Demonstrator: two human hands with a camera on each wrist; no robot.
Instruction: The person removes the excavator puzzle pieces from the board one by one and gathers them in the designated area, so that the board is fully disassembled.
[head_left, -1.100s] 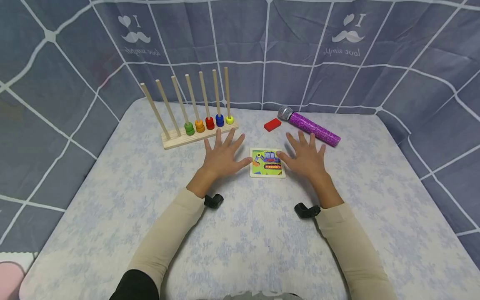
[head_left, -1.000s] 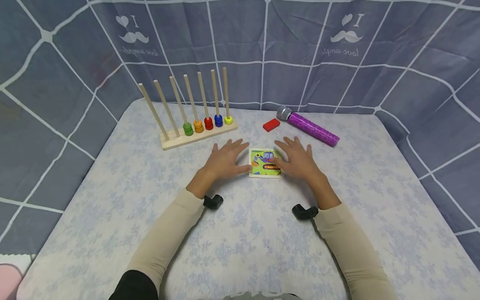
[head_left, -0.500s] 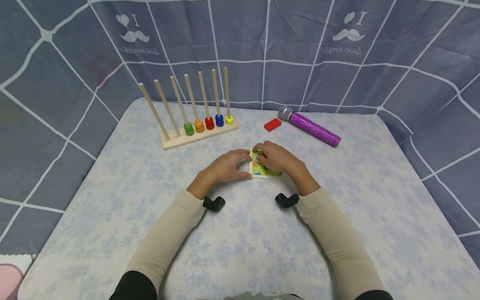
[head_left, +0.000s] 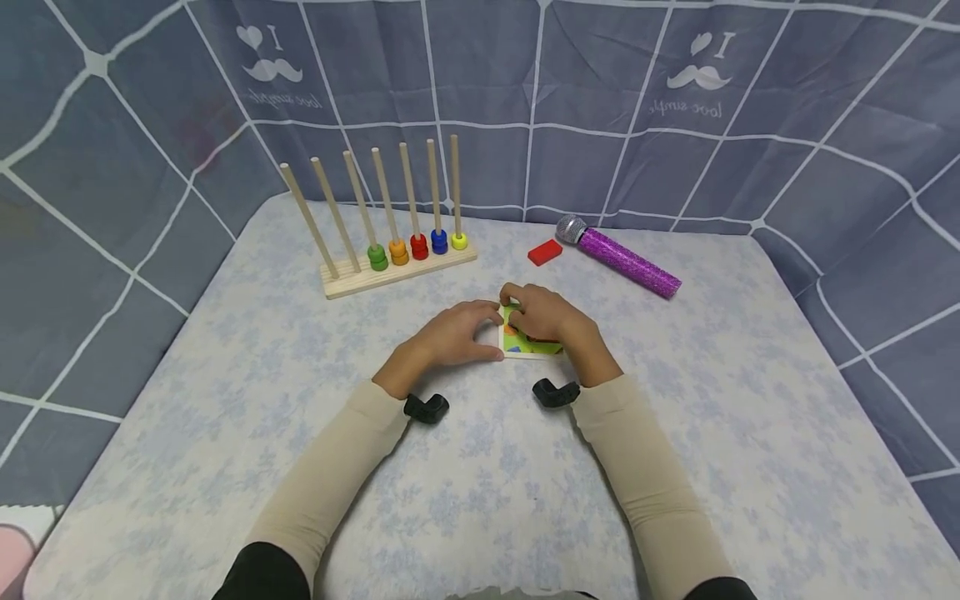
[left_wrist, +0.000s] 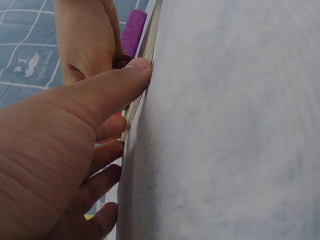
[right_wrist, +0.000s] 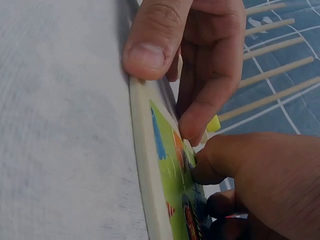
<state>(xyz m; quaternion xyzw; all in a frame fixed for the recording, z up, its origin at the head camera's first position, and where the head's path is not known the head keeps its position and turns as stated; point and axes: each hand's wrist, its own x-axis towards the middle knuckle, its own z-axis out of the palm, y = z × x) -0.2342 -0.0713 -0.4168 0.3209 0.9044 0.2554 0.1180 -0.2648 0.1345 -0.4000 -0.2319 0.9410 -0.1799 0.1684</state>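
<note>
A small square picture puzzle (head_left: pixel 514 342), green with a pale wooden frame, lies flat on the table, partly covered by both hands. My left hand (head_left: pixel 454 333) holds its left side: the thumb presses the near corner while the other fingers curl along the edge, as the right wrist view shows close up. Over the puzzle's upper part reaches my right hand (head_left: pixel 553 317), fingers bent, with thumb and index finger pinching at the far left area of the picture. Whether a separate piece is between those fingertips is hidden.
Behind the left hand stands a wooden peg rack (head_left: pixel 401 273) with colored rings on several upright rods. A red block (head_left: pixel 545 252) lies beyond the puzzle, beside a glittery purple microphone (head_left: pixel 628 262). A dark curtain (head_left: pixel 495 92) hangs behind the table (head_left: pixel 465 492).
Both hands were spread beside the puzzle. The left fingers have since closed in on its left edge, and the right hand has moved left over the picture with its fingers bent.
</note>
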